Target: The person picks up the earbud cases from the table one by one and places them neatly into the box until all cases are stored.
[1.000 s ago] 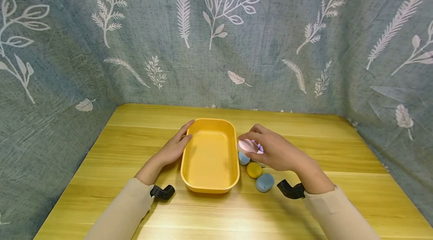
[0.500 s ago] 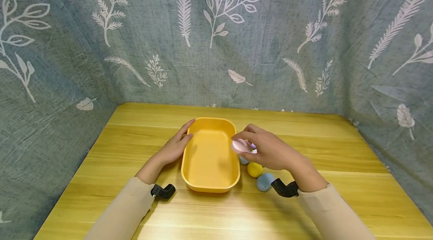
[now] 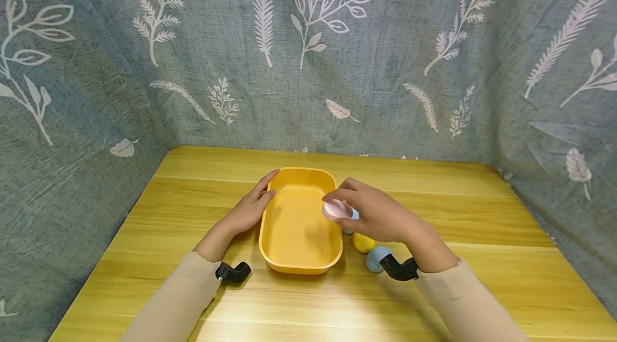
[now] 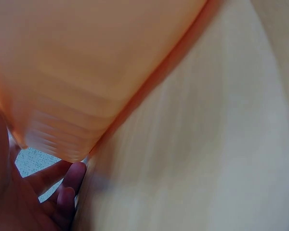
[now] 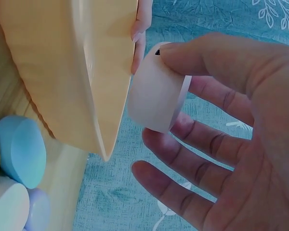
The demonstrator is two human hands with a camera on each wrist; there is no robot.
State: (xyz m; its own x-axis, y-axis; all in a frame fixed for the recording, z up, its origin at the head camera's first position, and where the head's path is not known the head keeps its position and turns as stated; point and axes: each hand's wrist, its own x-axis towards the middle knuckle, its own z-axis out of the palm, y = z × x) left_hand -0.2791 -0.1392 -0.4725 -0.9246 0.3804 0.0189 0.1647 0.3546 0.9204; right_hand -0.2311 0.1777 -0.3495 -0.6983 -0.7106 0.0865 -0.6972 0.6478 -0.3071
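Observation:
A yellow rectangular tray (image 3: 291, 248) stands on the wooden table in the head view. My left hand (image 3: 245, 213) holds its left side, thumb at the rim and fingers along the outer wall; in the left wrist view, fingertips (image 4: 74, 175) lie by a lower corner of the tray. Above the tray's right rim, my right hand (image 3: 378, 214) pinches a pale pink rounded piece (image 3: 336, 210) between thumb and fingers. The right wrist view shows this piece (image 5: 154, 94) as dome-like, with a flat face and a small dark mark near the thumb.
Beside the tray's right side lie a yellow rounded piece (image 3: 363, 243) and a blue-grey one (image 3: 377, 259). The right wrist view adds a blue piece (image 5: 21, 151), a white one (image 5: 9, 209) and a lilac one (image 5: 37, 209). A leaf-patterned curtain (image 3: 270, 112) surrounds the table.
My right hand has moved left with the pale pink piece, from beside the tray to over its right rim. My left hand stays at the tray.

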